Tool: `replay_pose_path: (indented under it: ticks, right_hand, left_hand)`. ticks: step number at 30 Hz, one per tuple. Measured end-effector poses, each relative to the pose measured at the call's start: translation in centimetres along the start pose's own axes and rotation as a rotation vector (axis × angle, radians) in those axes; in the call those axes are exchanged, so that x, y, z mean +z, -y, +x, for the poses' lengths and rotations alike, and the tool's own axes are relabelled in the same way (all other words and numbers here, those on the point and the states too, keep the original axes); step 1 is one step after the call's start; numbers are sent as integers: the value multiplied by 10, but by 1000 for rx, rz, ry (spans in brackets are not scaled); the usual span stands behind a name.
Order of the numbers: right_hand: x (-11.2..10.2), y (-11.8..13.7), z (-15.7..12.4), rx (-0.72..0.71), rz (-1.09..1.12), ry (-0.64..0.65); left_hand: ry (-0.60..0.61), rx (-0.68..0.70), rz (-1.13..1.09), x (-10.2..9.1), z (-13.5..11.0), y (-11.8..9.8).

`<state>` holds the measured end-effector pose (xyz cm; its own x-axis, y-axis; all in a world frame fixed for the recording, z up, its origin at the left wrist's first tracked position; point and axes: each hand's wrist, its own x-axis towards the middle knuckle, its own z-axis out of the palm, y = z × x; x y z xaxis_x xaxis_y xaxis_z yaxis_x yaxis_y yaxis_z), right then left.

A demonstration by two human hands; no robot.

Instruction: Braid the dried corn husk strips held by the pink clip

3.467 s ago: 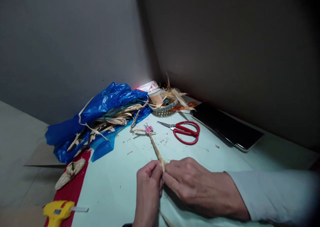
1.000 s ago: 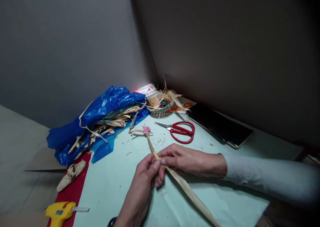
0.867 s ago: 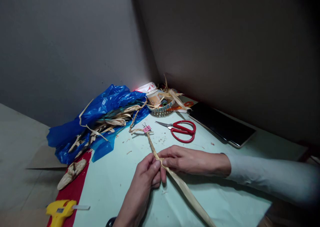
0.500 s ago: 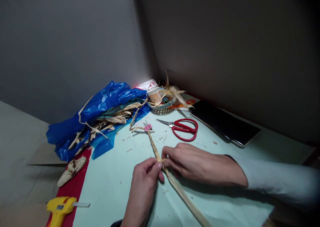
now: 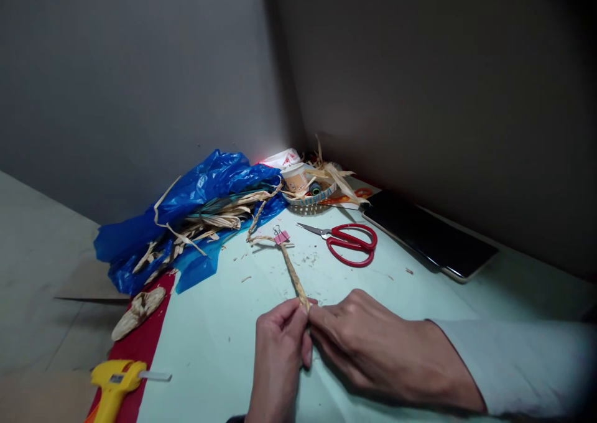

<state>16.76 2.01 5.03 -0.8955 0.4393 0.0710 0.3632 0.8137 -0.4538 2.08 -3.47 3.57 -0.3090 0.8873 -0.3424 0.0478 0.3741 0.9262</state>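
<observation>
A thin braid of dried straw-coloured leaf strips (image 5: 293,272) runs across the pale green tabletop (image 5: 209,342) from a pink binder clip (image 5: 281,237) toward me. My left hand (image 5: 280,361) and my right hand (image 5: 373,348) meet at the braid's near end, fingertips pinched together on the strips. The loose strip ends are hidden under my hands.
Red-handled scissors (image 5: 351,244) lie behind the hands. A dark tablet (image 5: 429,236) sits at the right by the wall. A blue plastic bag (image 5: 186,218) with dried strips and a small basket (image 5: 310,196) fill the back corner. A yellow glue gun (image 5: 114,382) lies at the near left.
Both hands drew back toward me along the braid and closed together over its end. The long loose strip that trailed to the lower right is now out of sight.
</observation>
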Motion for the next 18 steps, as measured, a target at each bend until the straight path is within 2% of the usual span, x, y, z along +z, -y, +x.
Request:
replay_pose_path:
  ticks: [4,7,9,12,13,14,17,18]
  right_hand:
    - [2,-1,-1,-118,-107,26]
    - [-5,-1,0,-147,-29,13]
    - [-13,-2,2,-46,115,-45]
    - [-19,-10,7,151,295,-237]
    - [-19,-13,9,182,365,-256]
    - [-18,-16,11,185,464,-220]
    - [-10,-23,18,141,842,26]
    - [-7,-25,21,144,919,70]
  left_hand:
    - [65,-39,-139,-3,-3,-3]
    - [36,-24,-183,-4,-4,-3]
    - [19,-27,-222,-5,-4,-3]
    - [30,-41,-288,-6,-3,0]
    - [38,-46,-311,-5,-2,0]
    - [45,-49,-341,-5,-2,1]
    - [67,-57,-406,-2,-2,2]
    - [70,-56,-406,-1,-2,2]
